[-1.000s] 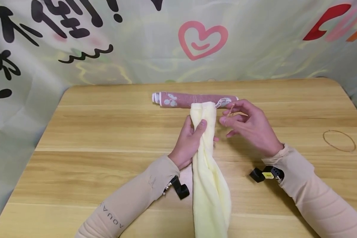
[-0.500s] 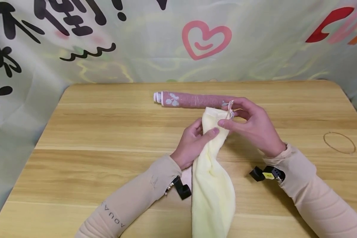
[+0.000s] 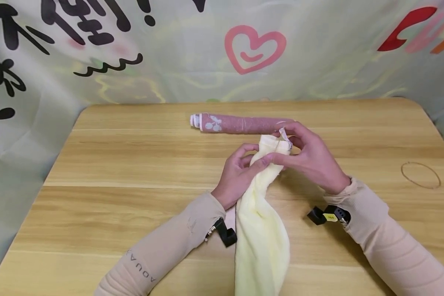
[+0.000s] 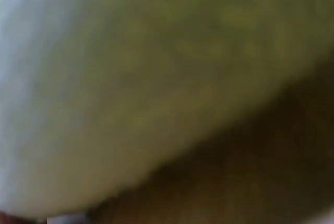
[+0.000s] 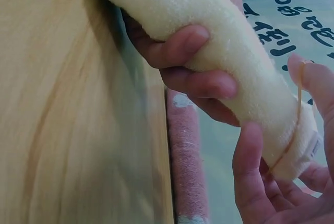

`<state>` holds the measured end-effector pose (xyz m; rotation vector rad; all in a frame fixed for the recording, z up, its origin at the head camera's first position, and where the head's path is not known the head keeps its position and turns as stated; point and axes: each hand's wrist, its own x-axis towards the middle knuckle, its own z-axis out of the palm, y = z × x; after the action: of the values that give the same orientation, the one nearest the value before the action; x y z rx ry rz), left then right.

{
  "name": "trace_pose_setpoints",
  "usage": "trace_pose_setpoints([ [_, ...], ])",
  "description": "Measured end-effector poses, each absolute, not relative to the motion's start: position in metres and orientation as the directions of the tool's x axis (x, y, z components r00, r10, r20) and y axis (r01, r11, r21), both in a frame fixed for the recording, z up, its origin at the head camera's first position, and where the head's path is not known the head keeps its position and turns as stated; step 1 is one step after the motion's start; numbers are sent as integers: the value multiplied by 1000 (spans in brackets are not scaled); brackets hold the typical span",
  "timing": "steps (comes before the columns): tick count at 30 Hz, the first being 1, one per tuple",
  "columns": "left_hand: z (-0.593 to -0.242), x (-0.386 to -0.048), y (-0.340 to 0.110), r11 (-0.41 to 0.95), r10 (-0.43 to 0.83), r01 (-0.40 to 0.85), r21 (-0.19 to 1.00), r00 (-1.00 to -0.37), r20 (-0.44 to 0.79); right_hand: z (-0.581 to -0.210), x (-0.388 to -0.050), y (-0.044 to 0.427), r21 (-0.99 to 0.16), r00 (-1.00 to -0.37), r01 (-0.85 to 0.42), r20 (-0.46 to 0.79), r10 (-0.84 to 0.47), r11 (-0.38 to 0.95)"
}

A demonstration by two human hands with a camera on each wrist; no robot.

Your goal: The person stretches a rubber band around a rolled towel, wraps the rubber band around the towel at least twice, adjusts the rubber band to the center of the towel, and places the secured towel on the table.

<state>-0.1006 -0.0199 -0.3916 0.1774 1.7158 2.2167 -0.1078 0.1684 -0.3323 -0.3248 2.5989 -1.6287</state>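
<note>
A pale yellow towel [image 3: 262,230], gathered narrow at its upper end, runs down toward the near edge. My left hand [image 3: 238,176] grips it below that end, fingers wrapped round it in the right wrist view. At the towel's tip, my right hand [image 3: 308,158] holds a thin rubber band [image 5: 299,114] that crosses the cloth, stretched from a fingertip. A small white tag [image 3: 285,137] sticks up at the tip. In the left wrist view the blurred towel [image 4: 130,93] fills most of the picture.
Behind the hands lies a rolled mauve towel [image 3: 240,124] with a pale pattern. Another rubber band [image 3: 421,175] lies on the wooden table [image 3: 114,164] at the right. A printed cloth backdrop [image 3: 185,53] hangs along the table's far edge.
The towel's upper end has moved right and tilted toward my right hand. My right hand, earlier apart from the towel with the band, is now at its tip with the band across it.
</note>
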Motion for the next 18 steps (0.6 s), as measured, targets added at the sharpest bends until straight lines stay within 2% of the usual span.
trace_pose_setpoints([
  [5,-394,-101,-19,-199,307,-138,970,-949,-72,-334,-107,167,-860,-975,-161,61,-215,484],
  [18,-392,-100,-21,-69,350,-119,990,-933,-88,-335,-105,167,-816,-959,-195,43,-279,545],
])
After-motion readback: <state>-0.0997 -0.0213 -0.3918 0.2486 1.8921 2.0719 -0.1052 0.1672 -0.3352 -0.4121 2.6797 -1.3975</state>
